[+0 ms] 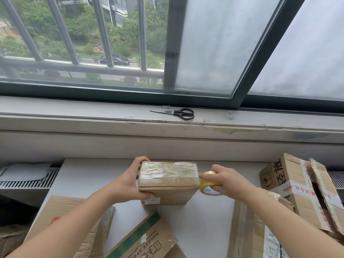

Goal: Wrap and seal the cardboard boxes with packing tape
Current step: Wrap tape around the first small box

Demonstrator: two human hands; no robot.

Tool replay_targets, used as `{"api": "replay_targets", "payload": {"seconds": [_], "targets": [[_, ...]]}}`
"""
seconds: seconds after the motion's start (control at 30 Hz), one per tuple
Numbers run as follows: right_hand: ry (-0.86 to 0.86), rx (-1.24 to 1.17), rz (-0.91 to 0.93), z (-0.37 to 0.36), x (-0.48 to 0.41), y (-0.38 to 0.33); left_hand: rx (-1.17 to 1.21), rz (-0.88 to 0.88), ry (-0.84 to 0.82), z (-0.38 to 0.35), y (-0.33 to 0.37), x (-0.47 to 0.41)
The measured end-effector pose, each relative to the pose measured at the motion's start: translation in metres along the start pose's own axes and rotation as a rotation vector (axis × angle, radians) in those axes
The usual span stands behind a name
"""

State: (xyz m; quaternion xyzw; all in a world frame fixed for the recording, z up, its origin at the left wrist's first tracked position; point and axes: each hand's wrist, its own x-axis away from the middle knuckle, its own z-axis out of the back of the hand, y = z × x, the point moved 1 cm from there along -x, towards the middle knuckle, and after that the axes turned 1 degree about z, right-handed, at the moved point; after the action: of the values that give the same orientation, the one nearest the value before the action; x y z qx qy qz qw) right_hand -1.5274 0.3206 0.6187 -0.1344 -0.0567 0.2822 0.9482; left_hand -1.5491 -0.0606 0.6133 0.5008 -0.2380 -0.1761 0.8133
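Observation:
A small brown cardboard box, its top covered in shiny clear tape, is held above a white table. It sits on or just over a second small box below it. My left hand grips the small box's left end, thumb on the front edge and fingers behind. My right hand holds a roll of yellowish packing tape against the box's right end.
Larger cardboard boxes surround the work spot: one at front left, one with a green stripe at front centre, one at front right and an open one at right. Black-handled scissors lie on the windowsill.

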Motion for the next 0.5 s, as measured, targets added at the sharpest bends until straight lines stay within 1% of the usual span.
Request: {"api": "replay_targets", "payload": {"seconds": [0.1, 0.17, 0.27, 0.33, 0.4, 0.5], "targets": [[0.027, -0.067, -0.046, -0.015, -0.002, -0.003, -0.005, 0.06, -0.064, 0.002, 0.004, 0.007], [0.032, -0.087, -0.051, -0.021, 0.0, -0.003, 0.03, 0.115, -0.076, 0.0, 0.013, 0.01], [0.048, -0.123, -0.059, -0.026, 0.003, -0.005, 0.171, 0.198, 0.015, -0.004, 0.021, 0.005], [0.076, -0.125, -0.069, -0.029, 0.004, -0.006, 0.228, 0.177, 0.096, -0.005, 0.022, -0.002], [0.087, -0.118, -0.072, -0.029, 0.003, -0.007, 0.182, 0.148, 0.12, -0.002, 0.023, -0.007], [0.071, -0.116, -0.063, -0.032, 0.004, -0.007, 0.007, 0.185, 0.06, 0.012, 0.032, -0.017]]}}
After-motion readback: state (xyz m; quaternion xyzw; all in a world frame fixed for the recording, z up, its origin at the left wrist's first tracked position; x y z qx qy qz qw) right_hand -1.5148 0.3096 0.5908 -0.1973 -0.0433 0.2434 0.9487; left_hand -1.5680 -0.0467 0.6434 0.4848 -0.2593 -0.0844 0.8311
